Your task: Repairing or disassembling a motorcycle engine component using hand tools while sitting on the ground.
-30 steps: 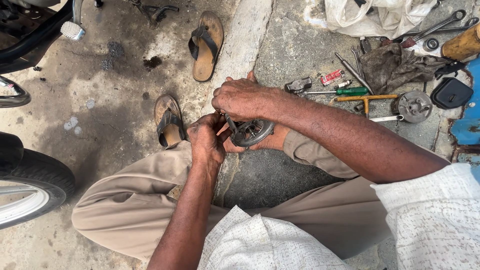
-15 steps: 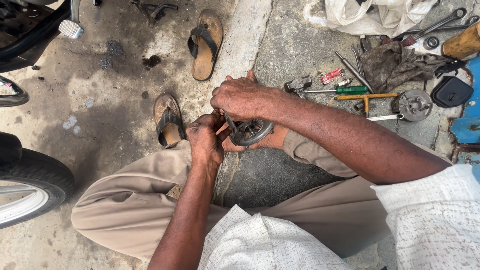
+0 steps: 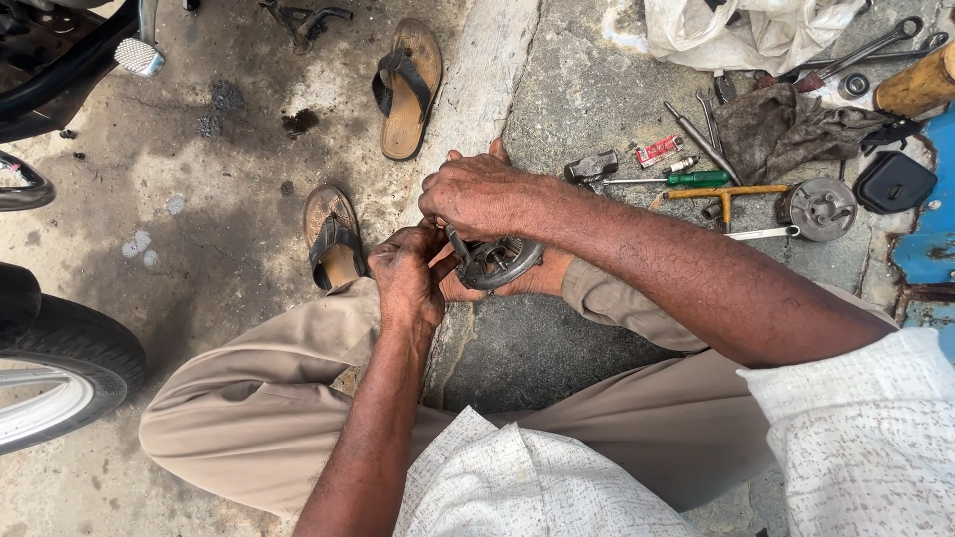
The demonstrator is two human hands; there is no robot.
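Observation:
A dark round metal part (image 3: 499, 263), like a small clutch or pulley assembly, sits between my two hands above my knees. My left hand (image 3: 408, 273) grips its left side with the fingers closed on it. My right hand (image 3: 477, 194) lies over the top of the part, fingers curled down onto a thin metal piece at its upper left edge. Most of the part is hidden under my hands; only its lower right rim shows.
Brown sandals lie on the concrete, one (image 3: 406, 88) far and one (image 3: 331, 237) by my knee. Tools are spread at the right: a green-handled screwdriver (image 3: 686, 179), a T-handle wrench (image 3: 726, 194), a round metal disc (image 3: 821, 207), a grey rag (image 3: 781, 124). A motorcycle tyre (image 3: 60, 373) stands at the left.
My hands have stayed on the round part with only slight shifting of the fingers. Nothing else has moved.

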